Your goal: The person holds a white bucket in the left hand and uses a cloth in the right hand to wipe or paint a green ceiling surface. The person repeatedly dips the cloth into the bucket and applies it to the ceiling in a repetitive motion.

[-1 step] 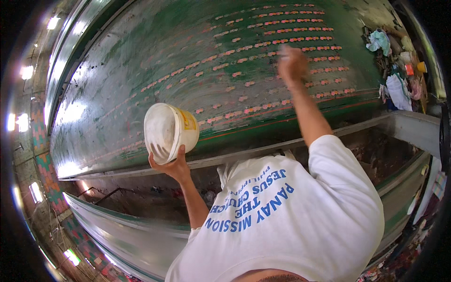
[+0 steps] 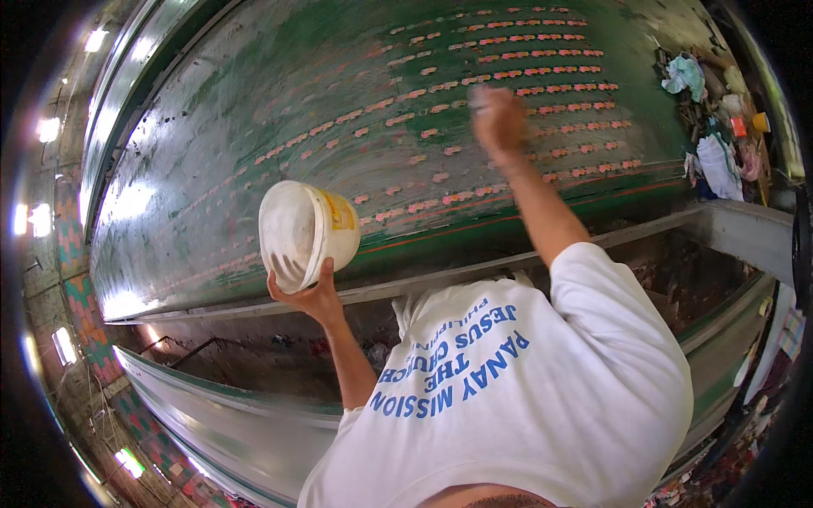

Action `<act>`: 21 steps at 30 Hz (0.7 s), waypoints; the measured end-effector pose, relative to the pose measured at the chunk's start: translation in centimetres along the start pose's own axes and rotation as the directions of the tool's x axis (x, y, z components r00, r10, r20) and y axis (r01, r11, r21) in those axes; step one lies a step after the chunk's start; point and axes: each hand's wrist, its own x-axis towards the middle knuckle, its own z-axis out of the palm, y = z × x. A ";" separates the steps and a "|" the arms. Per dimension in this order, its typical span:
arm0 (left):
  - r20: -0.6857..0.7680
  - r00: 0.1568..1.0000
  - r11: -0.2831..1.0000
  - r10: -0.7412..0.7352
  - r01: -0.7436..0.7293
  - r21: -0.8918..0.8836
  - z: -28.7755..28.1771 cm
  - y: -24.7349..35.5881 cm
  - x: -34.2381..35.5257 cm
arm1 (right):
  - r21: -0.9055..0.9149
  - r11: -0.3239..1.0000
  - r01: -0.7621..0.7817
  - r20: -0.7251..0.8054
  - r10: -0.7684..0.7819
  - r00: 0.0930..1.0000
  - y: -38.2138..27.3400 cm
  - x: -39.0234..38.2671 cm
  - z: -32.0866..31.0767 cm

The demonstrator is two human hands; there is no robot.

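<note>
My left hand (image 2: 312, 298) grips a white plastic bucket (image 2: 339, 254) with a yellow label, its thumb up the near side and its other fingers round the lower part. The bucket is tilted, and dark finger shapes show through its pale wall. My right hand (image 2: 501, 123) hangs over a long green table (image 2: 406, 241), blurred by motion. Its fingers look curled together; what they hold, if anything, cannot be made out. Rows of small pink-and-orange printed shapes (image 2: 576, 88) run across the table under and around this hand.
A heap of rags (image 2: 718, 165) and small containers lies at the table's far right corner. A metal rail (image 2: 406, 288) edges the near side. Another long table (image 2: 246, 423) stands at the lower left, with a dark gap between. Reflections shine on the green surface's left part.
My right hand has moved left along the printed rows. The bucket in my left hand has shifted and tipped very slightly.
</note>
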 end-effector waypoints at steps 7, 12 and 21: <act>0.103 0.986 0.990 0.128 -0.122 -0.069 5.9 -1.2 6.5 | 0.322 0.863 0.388 0.249 -0.473 0.845 -20.1 -6.0 7.5; 0.143 0.981 0.969 0.128 -0.093 -0.231 7.8 -3.3 9.4 | 0.228 0.943 0.242 0.290 -0.303 0.908 -9.7 -1.5 5.4; -0.065 0.996 0.997 0.066 -0.068 -0.028 0.0 -5.8 10.7 | -0.227 0.351 -0.908 -0.147 0.910 0.389 20.6 2.0 -14.5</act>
